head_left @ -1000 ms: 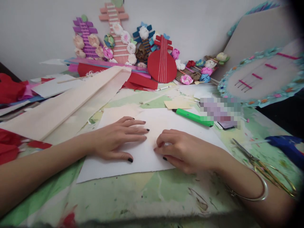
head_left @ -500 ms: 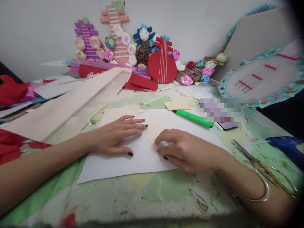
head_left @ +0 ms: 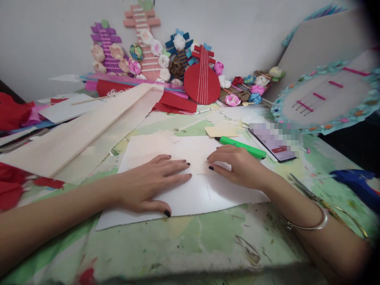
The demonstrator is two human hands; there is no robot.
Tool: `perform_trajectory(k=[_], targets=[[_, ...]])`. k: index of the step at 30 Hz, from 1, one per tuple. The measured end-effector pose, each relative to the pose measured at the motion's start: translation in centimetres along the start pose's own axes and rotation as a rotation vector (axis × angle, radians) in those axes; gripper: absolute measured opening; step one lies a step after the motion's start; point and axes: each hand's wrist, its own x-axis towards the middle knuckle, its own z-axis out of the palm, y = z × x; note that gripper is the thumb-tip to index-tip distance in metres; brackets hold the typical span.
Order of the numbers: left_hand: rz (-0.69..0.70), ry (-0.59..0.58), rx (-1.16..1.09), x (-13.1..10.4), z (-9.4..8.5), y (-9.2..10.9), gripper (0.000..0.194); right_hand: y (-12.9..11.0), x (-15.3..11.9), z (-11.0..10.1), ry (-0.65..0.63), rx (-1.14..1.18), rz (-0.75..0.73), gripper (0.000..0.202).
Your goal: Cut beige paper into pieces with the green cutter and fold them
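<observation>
My left hand (head_left: 145,184) lies flat on a white sheet (head_left: 190,202), fingers stretched out and thumb apart. Its fingertips reach the left part of a thin cream piece of paper (head_left: 197,160) lying on that sheet. At the right side of the cream paper, my right hand (head_left: 240,164) is curled, with thumb and fingers drawn together at its edge. The fingers hide part of that edge. Just behind the right hand lies a green marker (head_left: 243,147), with its black end to the left.
Scissors (head_left: 311,194) and a blue glue gun (head_left: 356,180) lie to the right, near a phone (head_left: 276,146). A folded cream sheet (head_left: 89,126) spans the left. Behind stand paper instruments, including a red one (head_left: 202,81), and a flower-edged fan (head_left: 329,99).
My right hand has moved up and right, showing more of the white sheet below. My left hand has slid slightly right and down. The cream paper's lower edge now shows between them.
</observation>
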Motion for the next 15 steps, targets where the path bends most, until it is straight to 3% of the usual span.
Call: perform_trajectory(k=[3,7,15], targets=[[-0.033,0.02,0.041,0.3,0.2,0.9,0.08,-0.6,0.2,0.8,0.045,0.033,-0.094,0.024],[-0.052,0.031,0.069,0.4,0.6,1.6,0.084,-1.4,0.6,1.7,0.003,0.06,-0.149,0.025],[-0.274,0.121,0.109,0.0,1.4,0.2,0.066,-0.7,0.6,0.7,-0.02,0.037,-0.12,0.018]])
